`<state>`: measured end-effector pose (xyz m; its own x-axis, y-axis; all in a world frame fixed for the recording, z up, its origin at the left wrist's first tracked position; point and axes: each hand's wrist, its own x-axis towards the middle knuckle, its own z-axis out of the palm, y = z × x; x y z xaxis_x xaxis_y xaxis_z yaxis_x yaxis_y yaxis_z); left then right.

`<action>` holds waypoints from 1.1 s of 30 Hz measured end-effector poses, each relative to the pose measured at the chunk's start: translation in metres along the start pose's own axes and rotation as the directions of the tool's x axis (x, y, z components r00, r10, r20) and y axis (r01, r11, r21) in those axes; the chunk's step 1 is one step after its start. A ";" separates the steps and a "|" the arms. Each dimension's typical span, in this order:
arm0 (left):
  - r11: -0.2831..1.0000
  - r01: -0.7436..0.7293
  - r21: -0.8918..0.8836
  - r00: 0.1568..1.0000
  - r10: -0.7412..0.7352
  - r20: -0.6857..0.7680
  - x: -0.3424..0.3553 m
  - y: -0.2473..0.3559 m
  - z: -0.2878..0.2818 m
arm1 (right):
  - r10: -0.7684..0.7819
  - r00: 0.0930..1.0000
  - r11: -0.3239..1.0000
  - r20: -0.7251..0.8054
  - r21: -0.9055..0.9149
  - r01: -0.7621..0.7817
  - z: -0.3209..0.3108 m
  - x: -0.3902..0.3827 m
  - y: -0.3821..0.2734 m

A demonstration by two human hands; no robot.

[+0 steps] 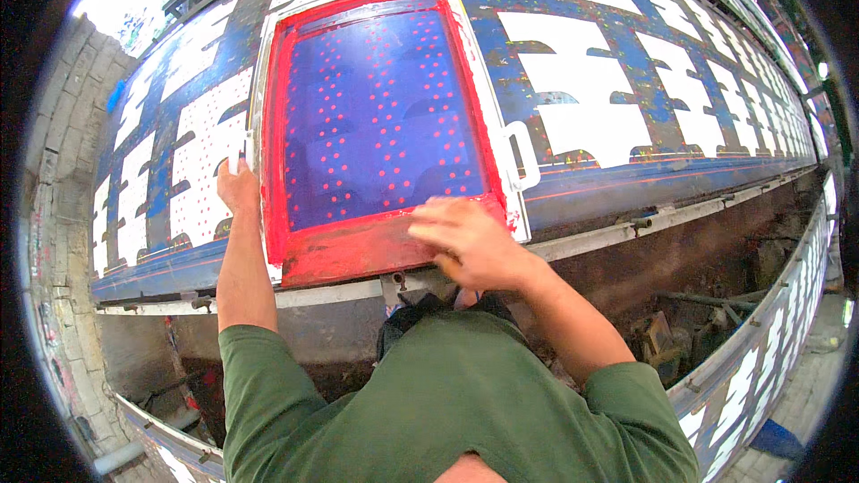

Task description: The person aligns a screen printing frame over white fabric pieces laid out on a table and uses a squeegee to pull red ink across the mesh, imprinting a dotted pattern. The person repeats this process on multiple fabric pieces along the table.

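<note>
A screen-printing frame with a red-smeared border and a blue, red-dotted mesh lies on the long printing table. My left hand is closed round the white handle on the frame's left side. A matching handle juts from the right side. My right hand, slightly blurred, is over the lower red band with fingers stretched out, holding nothing that I can see. White cut pieces lie in rows on both sides of the frame, those at left printed with red dots.
A rail with small clamps runs along the table's front edge, above a dark gap with pipes and clutter. Another table with white pieces stands at lower right behind me. A block wall is at left.
</note>
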<state>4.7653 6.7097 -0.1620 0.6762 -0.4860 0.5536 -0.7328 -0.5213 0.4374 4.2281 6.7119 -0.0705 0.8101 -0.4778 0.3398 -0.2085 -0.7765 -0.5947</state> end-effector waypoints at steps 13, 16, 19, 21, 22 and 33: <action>0.986 0.161 -0.045 0.979 -0.153 0.133 0.002 -0.002 -0.006 | 0.727 0.601 0.684 -0.332 0.423 -0.594 -0.051 -0.032 0.093; 0.987 0.153 -0.054 0.980 -0.145 0.136 0.000 -0.003 -0.005 | 0.784 0.559 0.606 -0.271 0.530 -0.594 -0.053 -0.024 0.086; 0.985 0.161 -0.056 0.978 -0.152 0.142 -0.001 -0.006 -0.005 | 0.810 0.546 0.541 -0.213 0.630 -0.557 -0.063 -0.014 0.077; 0.988 0.144 -0.057 0.981 -0.134 0.141 0.000 -0.009 -0.006 | 0.810 0.552 0.527 -0.197 0.657 -0.538 -0.071 -0.011 0.069; 0.985 0.159 -0.064 0.976 -0.147 0.160 0.000 -0.010 -0.007 | 0.812 0.553 0.509 -0.186 0.687 -0.518 -0.076 -0.011 0.067; 0.938 0.212 -0.274 0.966 -0.159 0.203 0.006 0.084 -0.025 | 0.700 0.630 0.668 -0.336 0.620 -0.411 -0.143 -0.035 0.102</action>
<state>4.7061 6.6806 -0.1042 0.7853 -0.5291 0.3216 -0.5651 -0.4001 0.7216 4.1000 6.5899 -0.0387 0.1802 -0.9827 0.0429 -0.1323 -0.0674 -0.9889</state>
